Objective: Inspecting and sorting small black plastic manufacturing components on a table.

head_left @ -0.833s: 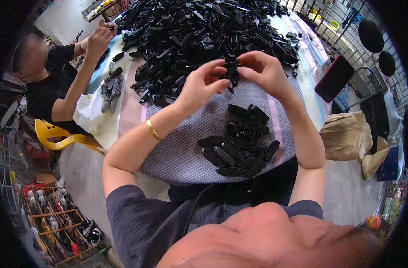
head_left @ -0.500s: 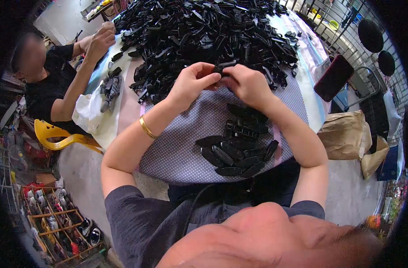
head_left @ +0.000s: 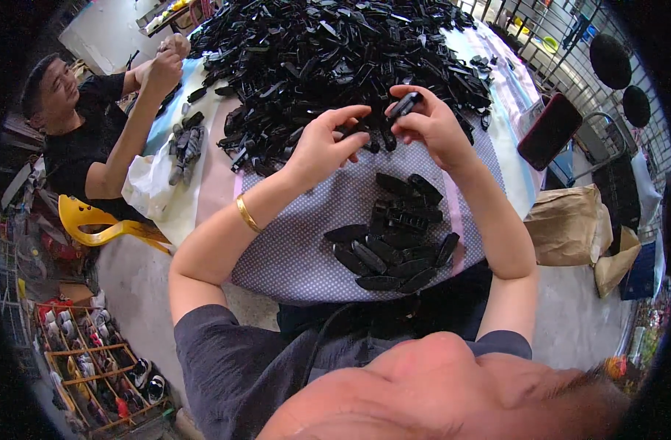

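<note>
Between the thumb and fingers of my right hand (head_left: 434, 130) is a small, long black plastic piece (head_left: 405, 107), raised at the near edge of the pile. My left hand (head_left: 326, 143) is a little to its left, thumb and fingers curled. Something dark shows between them, but it blends with the pile behind. A large heap of black plastic pieces (head_left: 328, 59) covers the far part of the table. Nearer me, below my right wrist, lies a small group of pointed oval black pieces (head_left: 394, 257) with several blockier ones (head_left: 405, 215).
A patterned cloth covers the table (head_left: 284, 242). Across at the left, another person (head_left: 86, 139) works with raised hands, near a white plastic bag (head_left: 148, 183). A phone (head_left: 549, 132) stands at the right edge, above a brown paper bag (head_left: 566, 224). A yellow chair (head_left: 93, 233) is at left.
My hands have moved apart from where they met over the pile. The right has gone up and right, lifting a black plastic piece; the left has shifted slightly down.
</note>
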Demonstrator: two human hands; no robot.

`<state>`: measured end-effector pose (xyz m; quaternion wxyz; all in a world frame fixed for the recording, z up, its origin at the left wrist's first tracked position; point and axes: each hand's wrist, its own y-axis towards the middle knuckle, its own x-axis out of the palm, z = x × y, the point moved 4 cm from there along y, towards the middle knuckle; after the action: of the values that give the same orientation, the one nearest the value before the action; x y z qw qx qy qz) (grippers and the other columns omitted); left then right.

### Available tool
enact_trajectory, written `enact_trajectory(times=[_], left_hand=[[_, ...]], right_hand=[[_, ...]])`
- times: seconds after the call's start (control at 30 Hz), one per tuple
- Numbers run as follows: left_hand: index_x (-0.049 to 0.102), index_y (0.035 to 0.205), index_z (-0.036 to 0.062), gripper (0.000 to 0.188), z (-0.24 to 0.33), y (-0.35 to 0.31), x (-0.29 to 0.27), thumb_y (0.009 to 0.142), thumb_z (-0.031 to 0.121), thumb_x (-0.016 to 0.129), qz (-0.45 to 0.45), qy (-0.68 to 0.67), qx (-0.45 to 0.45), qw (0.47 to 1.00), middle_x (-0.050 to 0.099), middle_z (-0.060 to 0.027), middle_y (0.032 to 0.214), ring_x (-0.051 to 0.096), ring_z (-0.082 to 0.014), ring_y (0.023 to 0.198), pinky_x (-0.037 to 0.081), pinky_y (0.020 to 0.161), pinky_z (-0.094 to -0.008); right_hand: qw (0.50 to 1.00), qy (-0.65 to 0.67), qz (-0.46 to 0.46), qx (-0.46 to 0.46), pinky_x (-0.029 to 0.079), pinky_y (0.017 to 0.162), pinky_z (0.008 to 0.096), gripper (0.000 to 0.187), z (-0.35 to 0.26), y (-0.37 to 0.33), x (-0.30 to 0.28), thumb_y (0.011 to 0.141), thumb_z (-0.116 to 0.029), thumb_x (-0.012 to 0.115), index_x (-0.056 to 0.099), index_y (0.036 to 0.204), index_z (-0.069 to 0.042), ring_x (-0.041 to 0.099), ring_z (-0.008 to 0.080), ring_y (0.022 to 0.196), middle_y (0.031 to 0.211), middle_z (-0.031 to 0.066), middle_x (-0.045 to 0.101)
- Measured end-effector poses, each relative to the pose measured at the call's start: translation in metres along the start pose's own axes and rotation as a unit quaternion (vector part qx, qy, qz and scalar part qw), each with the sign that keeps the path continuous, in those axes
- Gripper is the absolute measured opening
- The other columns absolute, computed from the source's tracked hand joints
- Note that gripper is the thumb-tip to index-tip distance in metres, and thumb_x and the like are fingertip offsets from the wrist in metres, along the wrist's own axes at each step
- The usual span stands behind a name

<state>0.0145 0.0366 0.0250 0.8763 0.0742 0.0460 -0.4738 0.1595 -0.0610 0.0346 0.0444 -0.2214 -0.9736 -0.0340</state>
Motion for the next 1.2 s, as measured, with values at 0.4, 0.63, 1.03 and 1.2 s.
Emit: enact_trajectory(times=[0.4, 0.63, 1.03, 1.2], left_hand=[[0.053, 0.109, -0.0075, 0.034, -0.004, 0.004, 0.000, 0.077, 0.001, 0.063, -0.047, -0.130, -0.022, 0.990, 0.063, -0.0131, 0.092, 0.063, -0.0162, 0.081, 0.053, 0.074, -0.0266], [0.052, 0.115, -0.0030, 0.033, -0.008, 0.007, -0.003, 0.082, -0.001, 0.055, -0.070, -0.132, -0.025, 0.988, 0.062, -0.0096, 0.096, 0.061, -0.0149, 0.085, 0.050, 0.077, -0.0250], [0.058, 0.111, -0.0010, 0.030, -0.001, 0.001, 0.003, 0.081, 0.001, 0.059, 0.033, -0.124, 0.058, 0.990, 0.063, -0.0074, 0.101, 0.057, -0.0096, 0.086, 0.047, 0.078, -0.0216], [0.057, 0.113, -0.0008, 0.029, 0.002, 0.004, -0.002, 0.084, 0.002, 0.056, 0.005, -0.166, 0.068, 0.984, 0.061, -0.0080, 0.106, 0.056, -0.0114, 0.094, 0.045, 0.083, -0.0234]], right_hand=[[0.998, 0.040, -0.013, -0.056, 0.049, 0.070, 0.0279, 0.024, 0.008, -0.005, 0.018, 0.082, -0.005, 0.057, 0.054, 0.104, 0.002, 0.059, 0.0150, 0.078, 0.089, 0.0097, 0.060], [0.930, -0.261, -0.027, -0.259, 0.048, 0.076, 0.0252, 0.032, 0.000, -0.011, 0.024, 0.074, 0.000, 0.063, 0.059, 0.106, 0.000, 0.059, 0.0145, 0.087, 0.096, 0.0069, 0.060], [0.875, -0.347, 0.026, -0.335, 0.049, 0.071, 0.0247, 0.030, -0.004, -0.020, 0.030, 0.068, 0.000, 0.070, 0.061, 0.097, 0.002, 0.060, 0.0143, 0.082, 0.094, 0.0081, 0.060], [0.949, -0.268, -0.025, -0.166, 0.046, 0.066, 0.0221, 0.035, 0.003, -0.009, 0.024, 0.074, -0.012, 0.071, 0.057, 0.103, 0.002, 0.056, 0.0082, 0.075, 0.085, 0.0040, 0.061]])
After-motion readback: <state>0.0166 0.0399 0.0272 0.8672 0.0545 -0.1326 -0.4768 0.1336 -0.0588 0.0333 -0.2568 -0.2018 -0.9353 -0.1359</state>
